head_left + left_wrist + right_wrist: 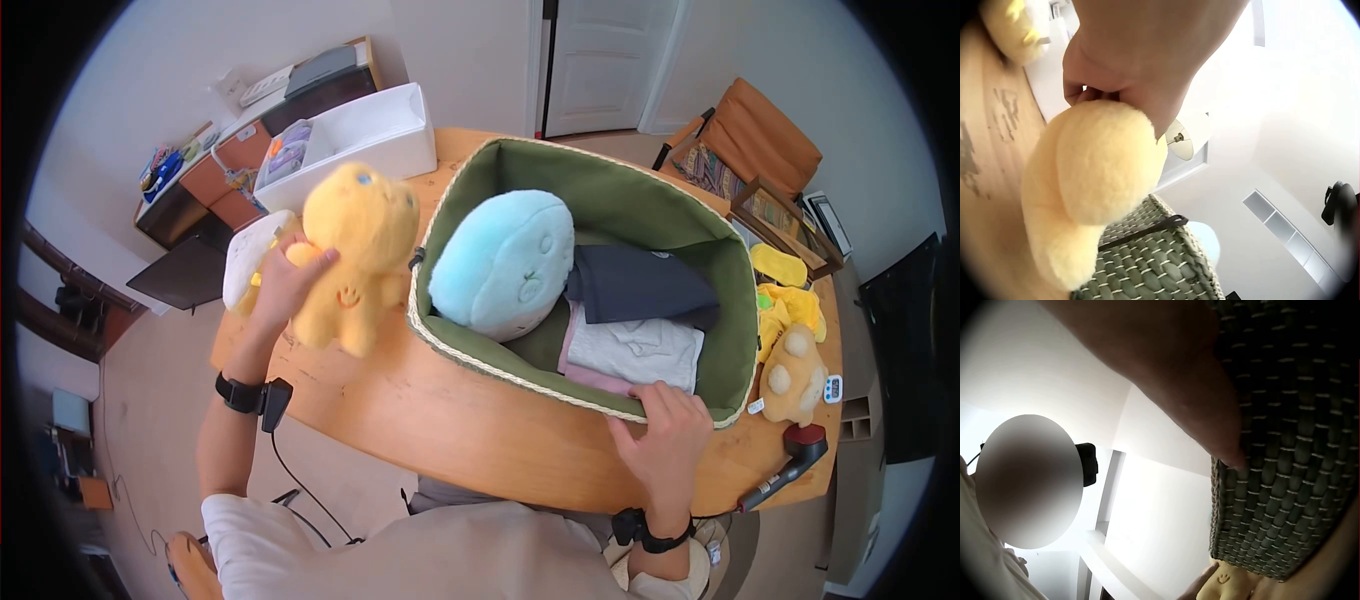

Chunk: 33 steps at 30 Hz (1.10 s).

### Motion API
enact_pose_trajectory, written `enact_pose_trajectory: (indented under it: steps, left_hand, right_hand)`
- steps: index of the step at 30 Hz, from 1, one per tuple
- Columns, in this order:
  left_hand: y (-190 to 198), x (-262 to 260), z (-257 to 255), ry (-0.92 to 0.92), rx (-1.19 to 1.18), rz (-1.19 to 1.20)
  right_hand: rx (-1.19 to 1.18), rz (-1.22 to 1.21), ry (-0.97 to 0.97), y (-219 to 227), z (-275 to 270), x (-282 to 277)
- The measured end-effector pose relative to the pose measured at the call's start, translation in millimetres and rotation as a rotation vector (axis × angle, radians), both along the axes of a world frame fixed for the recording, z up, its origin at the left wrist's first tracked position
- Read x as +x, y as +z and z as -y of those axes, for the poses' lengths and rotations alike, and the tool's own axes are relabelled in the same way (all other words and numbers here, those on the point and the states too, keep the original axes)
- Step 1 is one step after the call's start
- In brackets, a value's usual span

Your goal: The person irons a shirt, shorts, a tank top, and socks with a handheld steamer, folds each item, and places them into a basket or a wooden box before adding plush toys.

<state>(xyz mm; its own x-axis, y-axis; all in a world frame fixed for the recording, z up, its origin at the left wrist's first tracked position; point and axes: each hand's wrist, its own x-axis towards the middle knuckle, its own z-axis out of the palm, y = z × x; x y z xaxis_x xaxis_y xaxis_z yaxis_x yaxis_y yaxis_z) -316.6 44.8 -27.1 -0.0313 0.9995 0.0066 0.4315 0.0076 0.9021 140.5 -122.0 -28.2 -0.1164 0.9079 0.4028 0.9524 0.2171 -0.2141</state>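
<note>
My left hand [283, 283] grips a yellow plush toy [362, 225] by its side, left of a green-lined woven basket [625, 185]. In the left wrist view, the plush [1104, 162] hangs below my fingers, near the basket's woven wall [1154, 250]. My right hand [668, 425] holds the basket's near rim, thumb outside and fingers over the edge. Inside the basket, a light blue round plush [500, 262] leans at the left. Folded dark cloth [640, 285] and folded grey cloth [640, 345] lie to its right, with some pink cloth beneath.
Behind my left hand sits a white plush [250, 260]. A white divided box [400, 130] stands at the back left of the wooden table [400, 420]. Right of the basket are a tan plush [793, 375], yellow plush items [795, 310], a small timer [833, 389] and a dark handheld device [785, 470].
</note>
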Motion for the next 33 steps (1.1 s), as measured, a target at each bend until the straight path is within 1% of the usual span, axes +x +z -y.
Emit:
enact_pose_trajectory:
  steps: [2, 3, 5, 6, 8, 9, 11, 12, 13, 14, 15, 16, 17, 18, 19, 20, 21, 22, 23, 24, 25, 26, 27, 28, 29, 31, 32, 33]
  left_hand:
    - [32.9, 13.5, -1.3, 0.092, 0.263, 0.097]
    - [50.0, 20.9, 0.5, 0.098, 0.268, 0.093]
    - [81.4, 40.1, 3.8, 0.053, 0.419, 0.290]
    - [93.1, 47.9, 5.9, -0.014, 0.434, 0.356]
    - [111.7, 67.7, 11.9, -0.162, 0.420, 0.485]
    - [114.0, 78.3, 13.0, -0.177, 0.415, 0.490]
    - [115.0, 102.1, 16.9, -0.292, 0.303, 0.385]
    - [111.9, 123.3, 24.0, -0.397, 0.264, 0.336]
    - [108.0, 147.9, 32.1, -0.501, 0.229, 0.284]
    - [103.3, 173.1, 38.8, -0.669, 0.283, 0.211]
    - [101.4, 189.2, 40.9, -0.836, 0.341, 0.132]
    - [104.7, 191.4, 36.5, -0.848, 0.354, 0.132]
    - [107.8, 192.4, 31.3, -0.931, 0.263, 0.119]
    - [110.3, 192.7, 24.7, -1.010, 0.169, 0.104]
    - [108.5, 190.4, 8.3, -1.013, 0.172, 0.105]
    - [102.7, 187.1, -15.3, -0.927, 0.104, 0.051]
    - [102.5, 188.1, -26.4, -0.842, 0.034, -0.003]
    - [100.1, 195.4, -28.4, -0.673, 0.100, -0.154]
    - [91.5, 197.3, -30.6, -0.676, 0.102, -0.154]
    - [77.5, 199.4, -34.5, -0.611, 0.239, -0.530]
    - [68.8, 200.4, -38.5, -0.524, 0.374, -0.904]
    - [73.5, 206.5, -38.3, -0.522, 0.383, -0.904]
    - [79.9, 215.5, -36.8, -0.588, 0.234, -0.918]
    - [84.3, 221.3, -36.4, -0.651, 0.084, -0.929]
    - [86.3, 222.4, -37.6, -0.650, 0.092, -0.929]
    - [89.6, 221.6, -40.9, -0.570, 0.310, -0.820]
    - [93.3, 222.3, -48.7, -0.570, 0.318, -0.820]
    - [99.2, 224.0, -63.3, -0.514, 0.344, -0.784]
  right_hand:
    - [-0.045, 0.002, 0.002, 1.1, 0.2, 1.2]
    - [-0.041, -0.002, 0.009, 4.4, -0.4, 0.4]
    - [-0.130, -0.027, 0.043, 14.4, 2.0, 1.9]
    - [-0.130, -0.025, 0.035, 21.1, 2.7, 3.3]
    - [-0.101, -0.234, 0.216, 36.1, 0.2, 5.2]
    - [-0.100, -0.234, 0.201, 42.6, 0.5, 3.2]
    - [-0.109, -0.702, 0.248, 54.5, -0.8, -9.1]
    - [-0.100, -0.698, 0.238, 57.5, -4.3, -23.1]
    - [-0.055, -1.006, 0.229, 59.1, -10.2, -40.9]
    - [-0.006, -1.312, 0.222, 58.1, -13.7, -48.5]
    - [0.011, -1.306, 0.223, 51.2, -17.5, -44.1]
    - [-0.009, -1.303, 0.210, 40.9, -24.0, -37.2]
    - [-0.033, -1.300, 0.196, 34.6, -28.2, -30.5]
    - [0.031, -1.435, 0.199, 31.1, -26.8, -24.8]
    - [0.035, -1.432, 0.199, 30.1, -27.7, -16.6]
    - [0.043, -1.486, 0.173, 28.0, -26.6, -7.5]
    - [0.051, -1.541, 0.144, 25.1, -24.5, -2.0]
    - [0.052, -1.542, 0.137, 20.9, -23.5, 0.3]
    - [0.100, -1.490, 0.088, 16.5, -24.7, 2.5]
    - [0.147, -1.435, 0.042, 13.4, -26.9, 3.7]
    - [0.153, -1.433, 0.046, 11.6, -27.8, 2.8]
    - [0.143, -1.338, 0.043, 9.1, -27.5, 0.3]
    - [0.132, -1.244, 0.036, 5.5, -26.7, -2.3]
    - [0.128, -1.214, 0.073, 0.6, -27.2, -3.2]
    - [0.135, -1.211, 0.074, 2.2, -25.4, -6.2]
    - [0.059, -1.212, 0.025, 6.8, -20.9, -12.0]
    - [0.051, -1.185, 0.011, 7.0, -20.5, -11.2]
    - [0.061, -1.182, 0.014, 5.5, -20.9, -9.5]
